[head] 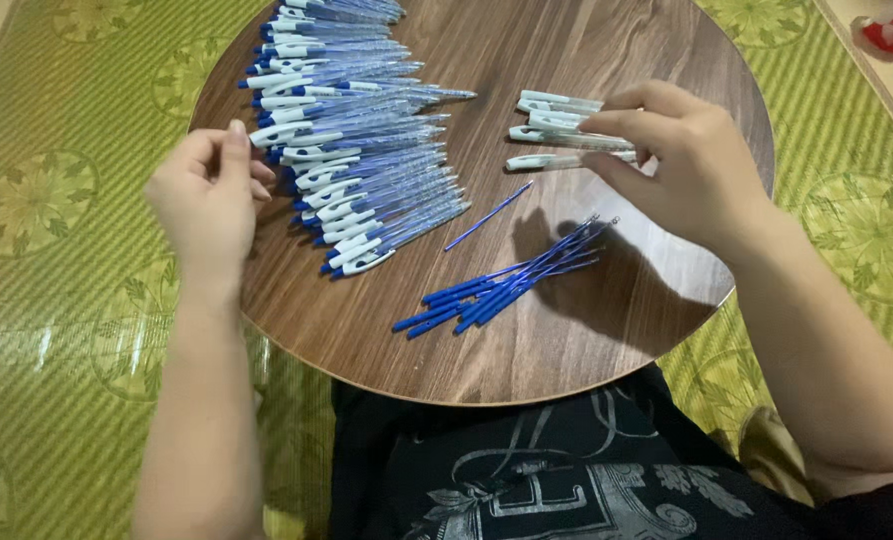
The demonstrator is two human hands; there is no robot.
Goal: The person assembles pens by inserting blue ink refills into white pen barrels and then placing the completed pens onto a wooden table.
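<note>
Holding perhaps pen barrel [566, 142], right hand [686, 165]

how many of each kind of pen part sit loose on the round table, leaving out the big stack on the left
Empty clear pen barrels with white clips, by the right hand: 4
Blue ink refills in the bundle: too overlapped to count
Single blue refill lying apart: 1
Total countable: 5
</note>
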